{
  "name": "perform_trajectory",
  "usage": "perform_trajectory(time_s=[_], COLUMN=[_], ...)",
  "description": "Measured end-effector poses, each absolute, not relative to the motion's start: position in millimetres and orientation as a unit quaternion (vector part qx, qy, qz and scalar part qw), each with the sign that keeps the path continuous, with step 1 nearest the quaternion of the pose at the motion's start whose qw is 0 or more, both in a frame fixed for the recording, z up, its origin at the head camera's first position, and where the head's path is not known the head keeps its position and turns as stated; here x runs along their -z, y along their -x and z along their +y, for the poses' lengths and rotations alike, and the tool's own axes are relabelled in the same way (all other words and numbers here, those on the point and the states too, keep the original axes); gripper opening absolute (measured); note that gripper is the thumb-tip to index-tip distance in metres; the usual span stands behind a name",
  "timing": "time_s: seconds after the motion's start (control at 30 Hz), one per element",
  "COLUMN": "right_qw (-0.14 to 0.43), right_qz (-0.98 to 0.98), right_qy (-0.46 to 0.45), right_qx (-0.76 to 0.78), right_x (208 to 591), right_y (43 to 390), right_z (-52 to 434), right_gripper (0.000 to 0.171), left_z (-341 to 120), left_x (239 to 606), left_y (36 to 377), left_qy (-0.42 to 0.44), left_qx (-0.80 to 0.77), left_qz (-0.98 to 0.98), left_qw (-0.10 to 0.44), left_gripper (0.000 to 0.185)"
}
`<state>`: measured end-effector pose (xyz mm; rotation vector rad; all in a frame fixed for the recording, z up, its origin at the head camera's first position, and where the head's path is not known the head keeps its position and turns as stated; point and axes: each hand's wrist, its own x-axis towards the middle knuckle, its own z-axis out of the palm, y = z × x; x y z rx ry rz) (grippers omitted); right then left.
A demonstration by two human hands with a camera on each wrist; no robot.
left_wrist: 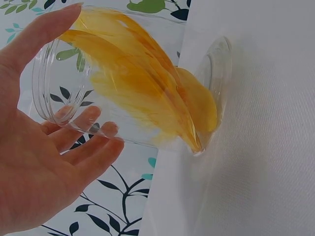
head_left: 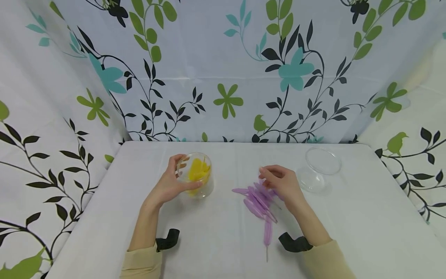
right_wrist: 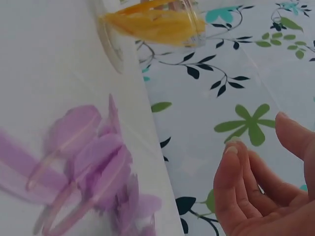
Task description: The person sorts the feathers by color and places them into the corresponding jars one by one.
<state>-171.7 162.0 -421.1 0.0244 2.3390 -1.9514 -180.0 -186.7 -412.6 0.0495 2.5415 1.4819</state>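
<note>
My left hand (head_left: 170, 184) grips a clear plastic cup (head_left: 196, 176) that stands on the white table (head_left: 348, 221) and holds yellow feathers (head_left: 198, 170). In the left wrist view the thumb and fingers of the left hand (left_wrist: 44, 142) curl round the cup (left_wrist: 54, 69), with the yellow feathers (left_wrist: 147, 93) inside. My right hand (head_left: 280, 182) hovers over the far end of a loose pile of purple feathers (head_left: 256, 199), fingers loosely curled. The right wrist view shows the right hand (right_wrist: 261, 191) holding nothing, beside the purple feathers (right_wrist: 93, 157).
An empty clear cup (head_left: 318, 168) lies tipped just right of my right hand. One purple feather (head_left: 267, 234) lies apart, nearer to me. A leaf-patterned curtain (head_left: 226, 77) closes in the table at the back and both sides.
</note>
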Motion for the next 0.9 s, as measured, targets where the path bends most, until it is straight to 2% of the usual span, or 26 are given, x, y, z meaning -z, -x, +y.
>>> perform_trajectory(time_s=[0.2, 0.43, 0.6, 0.77, 0.9], right_qw=[0.007, -0.109, -0.162, -0.186, -0.160], right_qz=[0.780, 0.793, 0.750, 0.770, 0.825], right_qy=[-0.023, -0.077, -0.117, -0.175, -0.181], right_qx=[0.626, 0.594, 0.630, 0.585, 0.511], right_x=[419.2, 394.5, 387.3, 389.4, 398.5], right_y=[158.2, 145.9, 146.0, 150.1, 157.0], right_z=[199.0, 237.8, 257.9, 273.3, 283.1], right_gripper=[0.051, 0.048, 0.047, 0.057, 0.081], left_z=[-187.2, -184.8, -183.7, -182.6, -182.3], left_x=[410.4, 407.4, 406.8, 407.5, 407.4], left_y=[179.9, 177.2, 175.8, 176.2, 177.1], left_qy=[-0.020, -0.020, -0.022, -0.031, -0.035], left_qx=[-0.495, -0.482, -0.468, -0.466, -0.466], left_qz=[0.863, 0.871, 0.880, 0.881, 0.881], left_qw=[0.096, 0.091, 0.081, 0.076, 0.078], left_gripper=[0.110, 0.109, 0.110, 0.110, 0.111])
